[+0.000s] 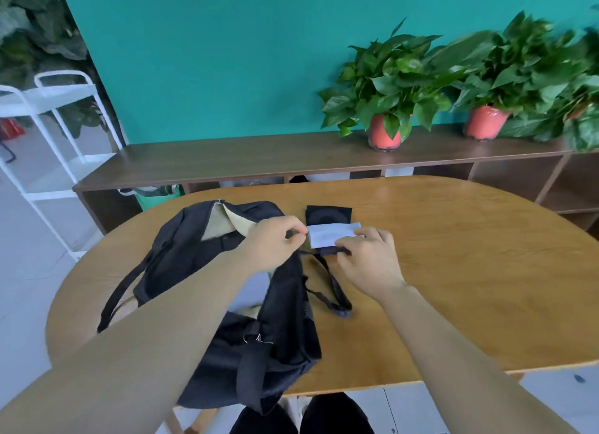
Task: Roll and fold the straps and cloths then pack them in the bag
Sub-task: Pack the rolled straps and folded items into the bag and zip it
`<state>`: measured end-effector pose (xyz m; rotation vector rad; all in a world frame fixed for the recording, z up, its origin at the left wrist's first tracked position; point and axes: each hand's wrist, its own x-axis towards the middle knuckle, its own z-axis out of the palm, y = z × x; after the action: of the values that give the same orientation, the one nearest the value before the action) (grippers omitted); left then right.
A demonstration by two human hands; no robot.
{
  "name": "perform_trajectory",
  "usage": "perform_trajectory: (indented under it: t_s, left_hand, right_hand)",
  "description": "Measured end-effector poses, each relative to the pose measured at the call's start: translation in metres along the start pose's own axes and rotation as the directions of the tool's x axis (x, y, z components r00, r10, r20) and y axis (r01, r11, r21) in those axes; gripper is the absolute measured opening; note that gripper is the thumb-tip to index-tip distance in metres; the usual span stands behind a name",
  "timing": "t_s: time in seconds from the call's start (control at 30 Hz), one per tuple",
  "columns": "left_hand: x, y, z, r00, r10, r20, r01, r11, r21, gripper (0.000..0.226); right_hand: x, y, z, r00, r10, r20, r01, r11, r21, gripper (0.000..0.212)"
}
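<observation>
Bench (453,288): we record a rounded wooden top, warm tan, with a soft sheen along its far edge; its near edge cuts across above the person's dark-clad legs.
Bag (259,320): black backpack lying on the left half of the bench, top opening toward the far side with a pale lining showing; one shoulder strap trails off to the near left.
White cloth (327,235): folded rectangle at the centre of the bench, just right of the bag's opening, overlapping the near edge of the black cloth.
Black cloth (328,214): folded square lying flat, just beyond the white one.
Black strap (334,291): looped on the bench right of the bag, running from the right hand toward us.
Left hand (275,242): grip pinched, thumb and fingers meeting at the white cloth's left edge.
Right hand (369,258): grip closed on the strap's far end, beside the white cloth's near right corner.
Sideboard (227,158): long dark wooden unit with open cubbies behind the bench.
Potted plants (389,90): leafy green, in red pots on the sideboard's right part.
Wall (210,61): we note plain teal.
Trolley (48,116): white metal, far left, on a pale floor.
</observation>
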<state>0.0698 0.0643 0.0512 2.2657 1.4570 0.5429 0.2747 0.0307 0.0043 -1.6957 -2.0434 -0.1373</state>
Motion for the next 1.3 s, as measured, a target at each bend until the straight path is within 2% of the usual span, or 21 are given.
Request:
perform_trajectory:
  t_s: [0.1,0.17,0.23,0.3,0.4,0.47,0.57,0.73,0.77,0.8,0.83,0.87,0.9,1.03,1.17,1.23,1.3]
  left_hand:
    - [0.034,0.01,0.021,0.998,-0.053,0.018,0.054,0.997,-0.058,0.023]
    - [0.055,0.013,0.038,0.994,-0.1,0.047,0.099,0.995,0.018,0.027]
    - [0.071,0.012,0.052,0.981,-0.183,0.059,0.177,0.98,0.095,0.031]
    - [0.085,0.01,0.063,0.956,-0.287,0.058,0.274,0.948,0.165,0.033]
    - [0.099,0.007,0.072,0.902,-0.428,0.062,0.407,0.888,0.214,0.036]
    - [0.106,0.005,0.076,0.87,-0.491,0.048,0.479,0.864,0.159,0.041]
    - [0.111,0.002,0.08,0.842,-0.537,0.038,0.536,0.843,0.046,0.046]
    - [0.112,0.01,0.074,0.794,-0.608,0.024,0.602,0.78,-0.168,0.047]
    - [0.112,0.012,0.073,0.79,-0.612,0.021,0.601,0.768,-0.223,0.037]
    - [0.111,0.015,0.071,0.785,-0.619,0.024,0.601,0.752,-0.272,0.018]
    - [0.109,0.02,0.068,0.788,-0.615,0.023,0.589,0.742,-0.319,0.015]
    - [0.107,0.024,0.065,0.785,-0.618,0.037,0.587,0.725,-0.36,0.032]
    - [0.106,0.026,0.063,0.794,-0.607,0.045,0.572,0.719,-0.394,0.04]
    - [0.098,0.04,0.051,0.83,-0.557,0.044,0.515,0.733,-0.445,0.021]
    - [0.087,0.049,0.037,0.87,-0.49,0.053,0.461,0.77,-0.441,0.019]
    - [0.078,0.056,0.024,0.893,-0.445,0.062,0.42,0.777,-0.468,0.007]
    - [0.068,0.054,0.008,0.905,-0.419,0.074,0.4,0.777,-0.486,0.022]
  right_hand:
    - [0.015,0.023,0.01,0.994,0.094,-0.057,-0.098,0.992,-0.077,0.029]
    - [0.027,0.034,0.018,0.997,0.076,0.017,-0.071,0.982,-0.177,0.034]
    - [0.036,0.043,0.025,0.989,0.13,0.072,-0.114,0.974,-0.197,0.03]
    - [0.044,0.049,0.031,0.956,0.291,0.036,-0.283,0.948,-0.146,0.019]
    - [0.054,0.055,0.041,0.854,0.518,0.052,-0.514,0.854,-0.077,0.023]
    - [0.059,0.058,0.048,0.804,0.585,0.102,-0.583,0.811,-0.054,0.028]
    - [0.063,0.061,0.055,0.767,0.63,0.12,-0.633,0.774,-0.02,0.03]
    - [0.065,0.059,0.051,0.714,0.682,0.16,-0.696,0.716,0.056,0.021]
    - [0.065,0.059,0.051,0.715,0.681,0.16,-0.696,0.714,0.069,0.017]
    - [0.064,0.058,0.051,0.719,0.677,0.157,-0.693,0.717,0.08,0.014]
    - [0.064,0.058,0.05,0.721,0.675,0.156,-0.691,0.717,0.093,0.015]
    - [0.063,0.057,0.048,0.719,0.677,0.159,-0.694,0.711,0.112,0.016]
    - [0.062,0.056,0.045,0.714,0.68,0.168,-0.7,0.7,0.138,0.018]
    - [0.058,0.051,0.029,0.689,0.694,0.208,-0.724,0.644,0.247,0.027]
    - [0.057,0.046,0.015,0.661,0.695,0.284,-0.744,0.557,0.368,0.04]
    - [0.057,0.041,0.007,0.644,0.684,0.344,-0.747,0.463,0.477,0.049]
    - [0.056,0.031,-0.006,0.627,0.658,0.417,-0.713,0.27,0.647,0.056]
